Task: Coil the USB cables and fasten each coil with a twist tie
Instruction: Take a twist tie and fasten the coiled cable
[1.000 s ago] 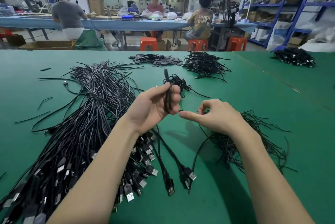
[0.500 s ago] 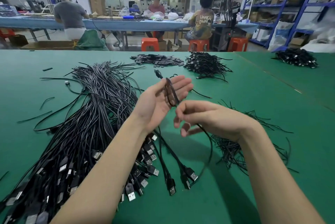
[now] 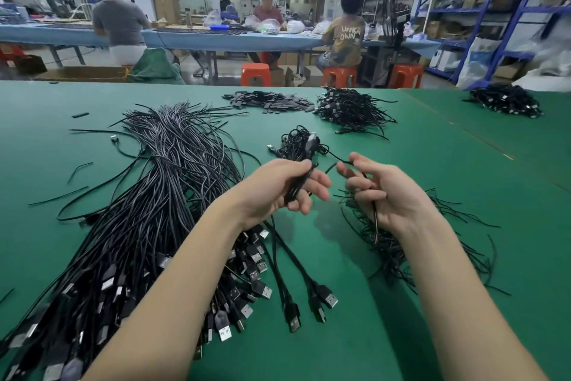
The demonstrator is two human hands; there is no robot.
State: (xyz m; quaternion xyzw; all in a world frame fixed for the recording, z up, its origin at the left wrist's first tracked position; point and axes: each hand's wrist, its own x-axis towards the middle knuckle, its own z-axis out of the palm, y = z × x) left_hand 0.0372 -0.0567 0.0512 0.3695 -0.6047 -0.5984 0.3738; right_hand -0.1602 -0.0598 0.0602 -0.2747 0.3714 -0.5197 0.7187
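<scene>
Head view is looking down across a green table (image 3: 432, 164). At the far left a big heap of loose USB cables (image 3: 148, 195) is fanning toward the near edge, plugs lying nearest. Just right of it, the left hand (image 3: 278, 189) is gripping a half-made coil (image 3: 298, 187), its fingers curling round the bunched loops. A free tail of that cable (image 3: 336, 164) is arching across to the right hand (image 3: 386, 195), which is pinching it between thumb and fingertips, the rest of the strand running down through the palm. Beneath that hand a pile of twist ties (image 3: 411, 241) is spreading out, and finished bundles (image 3: 301, 144) are lying just beyond the hands.

The cable looks light, limp and a little springy, so I judge it will want to uncoil; holding it across the middle of the loops should be keeping it tame.

Half a second ago the left palm was lying open with the loops resting on it and the right hand was hovering lower, near the left wrist; now the left is closing and the right is sitting further right, drawing the tail out.
</scene>
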